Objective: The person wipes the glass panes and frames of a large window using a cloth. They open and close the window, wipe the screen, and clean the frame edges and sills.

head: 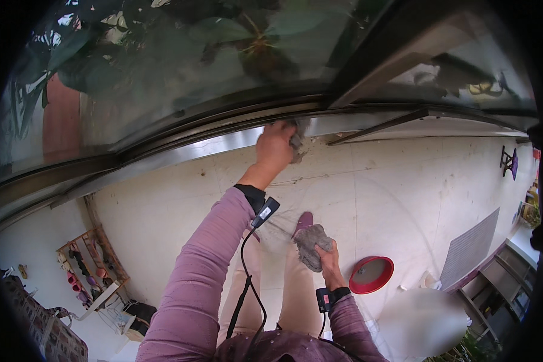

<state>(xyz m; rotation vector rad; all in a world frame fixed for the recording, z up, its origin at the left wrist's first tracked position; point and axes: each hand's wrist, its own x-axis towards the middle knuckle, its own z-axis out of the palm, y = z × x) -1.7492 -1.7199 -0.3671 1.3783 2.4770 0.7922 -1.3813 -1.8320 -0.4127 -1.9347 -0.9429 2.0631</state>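
Note:
My left hand (275, 147) reaches up to the metal window sill (226, 141), gripping a grey cloth (298, 140) against the lower edge of the window frame (235, 116). Above it spreads the window glass (163, 81), with large green leaves showing in it. Lower down, in front of my legs, my right hand (329, 262) holds a second grey cloth (312, 246), bunched up. Both wrists wear black bands with small cabled devices. On the floor to the right of my right hand sits a red basin (372, 275) with greyish liquid inside.
A rack of shoes (88, 267) stands at the lower left. A blurred white round surface (423, 321) lies at the lower right, near a grey mat (470, 246). A small folding stool (509, 162) stands at the far right. My feet are on the pale tiled floor (389, 190).

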